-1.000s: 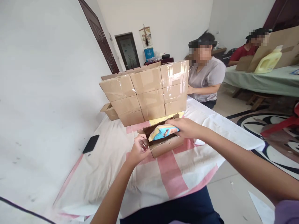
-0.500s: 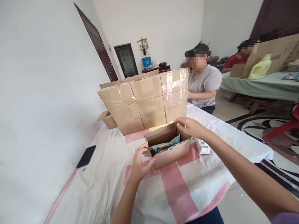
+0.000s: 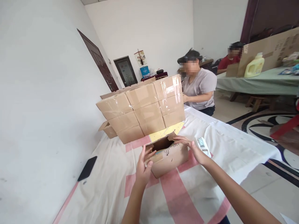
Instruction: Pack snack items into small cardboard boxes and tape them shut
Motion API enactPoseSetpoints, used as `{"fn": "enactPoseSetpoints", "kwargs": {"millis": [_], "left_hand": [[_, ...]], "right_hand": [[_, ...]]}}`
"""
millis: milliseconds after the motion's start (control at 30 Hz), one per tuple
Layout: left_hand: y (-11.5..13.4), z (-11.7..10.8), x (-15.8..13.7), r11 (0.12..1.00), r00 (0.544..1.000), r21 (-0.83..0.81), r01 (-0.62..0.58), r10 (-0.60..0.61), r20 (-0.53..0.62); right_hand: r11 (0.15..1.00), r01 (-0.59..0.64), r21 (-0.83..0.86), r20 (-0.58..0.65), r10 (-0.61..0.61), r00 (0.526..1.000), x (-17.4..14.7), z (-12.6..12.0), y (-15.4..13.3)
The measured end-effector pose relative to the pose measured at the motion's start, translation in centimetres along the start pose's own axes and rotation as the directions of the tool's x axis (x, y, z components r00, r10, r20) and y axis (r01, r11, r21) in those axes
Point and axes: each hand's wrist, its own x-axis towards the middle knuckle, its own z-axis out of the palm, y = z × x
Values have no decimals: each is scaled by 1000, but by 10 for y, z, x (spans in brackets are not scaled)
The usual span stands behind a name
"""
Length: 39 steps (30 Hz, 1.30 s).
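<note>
"As I look into the small carton (image 3: 171, 163), only a sliver of something blue (image 3: 159, 152) shows."

"Your fingers?"

"Unclenched. The carton sits between them: left hand (image 3: 143, 165) at its left end, right hand (image 3: 191, 146) at its right."

"Around it?"

"A white device (image 3: 203, 147) beside my right hand; taped boxes (image 3: 142, 113) behind, hiding what's beyond."

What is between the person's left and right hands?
A small cardboard box, its top partly open, sits between the left hand and right hand, as the head view shows.

Box (image 3: 170, 164) of smooth, matt cardboard
</note>
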Motion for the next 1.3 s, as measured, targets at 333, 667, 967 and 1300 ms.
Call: {"fn": "enactPoseSetpoints", "kwargs": {"millis": [333,667,967,1300], "left_hand": [[-5,6,26,975,942,181,128,-62,-329],[-34,7,14,998,973,-55,14,-27,-228],[-44,2,9,994,975,-106,-41,17,-220],[-42,4,6,990,972,-135,-51,18,-233]], "right_hand": [[993,-119,9,-269,117,956,6,27,29],[984,-134,119,-350,167,922,-9,42,37],[998,-34,54,-371,51,927,-9,41,41],[999,45,-25,-393,-51,918,-7,42,48]]}}
